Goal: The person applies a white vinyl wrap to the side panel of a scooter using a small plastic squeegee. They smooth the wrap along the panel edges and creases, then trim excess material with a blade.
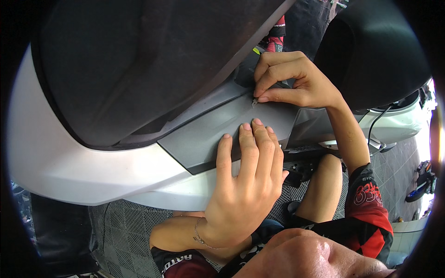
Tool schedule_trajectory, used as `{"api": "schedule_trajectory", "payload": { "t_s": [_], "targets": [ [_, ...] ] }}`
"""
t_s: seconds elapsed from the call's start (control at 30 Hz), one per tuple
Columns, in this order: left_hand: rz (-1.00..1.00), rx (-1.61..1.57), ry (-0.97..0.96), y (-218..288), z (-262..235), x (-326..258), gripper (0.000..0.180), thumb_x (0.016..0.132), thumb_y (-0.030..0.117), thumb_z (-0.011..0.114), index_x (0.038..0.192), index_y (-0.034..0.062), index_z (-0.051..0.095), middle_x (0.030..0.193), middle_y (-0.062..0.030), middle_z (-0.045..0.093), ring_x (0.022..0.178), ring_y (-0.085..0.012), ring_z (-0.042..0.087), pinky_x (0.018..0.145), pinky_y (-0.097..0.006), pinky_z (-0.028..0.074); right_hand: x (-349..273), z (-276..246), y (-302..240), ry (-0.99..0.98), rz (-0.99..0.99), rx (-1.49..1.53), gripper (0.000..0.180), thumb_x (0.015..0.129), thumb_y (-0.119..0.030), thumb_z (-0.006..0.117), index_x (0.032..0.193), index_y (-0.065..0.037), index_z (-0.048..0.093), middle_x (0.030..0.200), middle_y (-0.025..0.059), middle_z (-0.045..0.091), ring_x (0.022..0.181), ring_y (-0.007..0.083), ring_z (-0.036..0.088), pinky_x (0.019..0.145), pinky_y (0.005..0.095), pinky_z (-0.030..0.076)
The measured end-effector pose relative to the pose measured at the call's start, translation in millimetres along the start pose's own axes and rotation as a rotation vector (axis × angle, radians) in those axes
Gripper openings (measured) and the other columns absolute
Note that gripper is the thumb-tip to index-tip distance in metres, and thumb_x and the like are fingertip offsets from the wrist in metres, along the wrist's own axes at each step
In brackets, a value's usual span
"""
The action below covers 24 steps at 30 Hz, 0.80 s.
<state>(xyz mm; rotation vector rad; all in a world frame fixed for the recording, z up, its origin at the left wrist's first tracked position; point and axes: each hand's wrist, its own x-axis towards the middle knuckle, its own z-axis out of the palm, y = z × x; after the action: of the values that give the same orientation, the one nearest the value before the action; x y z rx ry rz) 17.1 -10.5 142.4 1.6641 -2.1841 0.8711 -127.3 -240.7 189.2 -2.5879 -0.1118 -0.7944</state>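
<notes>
A smooth dark grey panel (204, 134) lies on the side of a white and black scooter body (120, 173). My left hand (250, 180) rests flat on the panel's lower part, fingers spread. Above it, my right hand (301, 81) is closed in a pinch near the panel's upper edge. Between thumb and fingertips it has a small greyish piece (254, 103), touching or just over the panel surface. The fingers cover most of that piece, and its exact kind is too small to make out.
A large black seat (139, 60) rises over the panel. Another black seat (371, 55) stands at the upper right, with a black cable (373, 125) below it. My bent knee (327, 180) is under the bodywork, above a patterned floor (125, 241). Part of another person's red sleeve (276, 39) shows at the top.
</notes>
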Motion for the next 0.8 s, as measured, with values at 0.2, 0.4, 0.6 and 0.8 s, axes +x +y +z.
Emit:
{"api": "schedule_trajectory", "payload": {
  "t_s": [0.2,0.4,0.6,0.8],
  "targets": [
    [-0.013,0.008,-0.002,0.6,2.3,-1.7,0.073,0.083,0.057,0.084,0.135,0.0072,0.074,0.142,-0.0136,0.069,0.131,-0.0291,0.065,0.112,-0.055,0.05,2.1,5.4,3.2,0.017,-0.029,0.012,0.009,0.095,-0.009,0.084,0.099,-0.001,0.083,0.096,0.0103,0.077,0.094,0.0236,0.072,0.082,0.0363,0.056],
    [-0.014,0.009,-0.011,0.8,2.3,-1.4,0.073,0.082,0.057,0.084,0.135,0.0074,0.074,0.142,-0.0135,0.069,0.131,-0.029,0.065,0.112,-0.055,0.05,2.2,5.7,1.8,0.017,-0.021,0.007,0.009,0.096,-0.009,0.084,0.099,-0.001,0.083,0.097,0.0106,0.077,0.094,0.0241,0.073,0.082,0.0362,0.056],
    [-0.021,0.017,-0.019,1.5,1.5,-1.3,0.073,0.082,0.058,0.083,0.135,0.0078,0.074,0.142,-0.013,0.068,0.132,-0.0288,0.064,0.113,-0.055,0.05,3.3,6.9,1.9,0.015,-0.03,0.005,0.008,0.095,-0.008,0.084,0.1,-0.001,0.084,0.098,0.0107,0.077,0.094,0.0239,0.073,0.082,0.0359,0.057],
    [-0.027,0.016,-0.016,2.2,1.7,-1.0,0.074,0.082,0.058,0.084,0.135,0.008,0.074,0.142,-0.0127,0.068,0.131,-0.0285,0.064,0.113,-0.054,0.05,4.7,8.6,1.3,0.024,-0.036,0.017,0.009,0.096,-0.008,0.084,0.1,-0.001,0.083,0.098,0.0105,0.077,0.093,0.0236,0.073,0.082,0.0352,0.057]
  ]
}}
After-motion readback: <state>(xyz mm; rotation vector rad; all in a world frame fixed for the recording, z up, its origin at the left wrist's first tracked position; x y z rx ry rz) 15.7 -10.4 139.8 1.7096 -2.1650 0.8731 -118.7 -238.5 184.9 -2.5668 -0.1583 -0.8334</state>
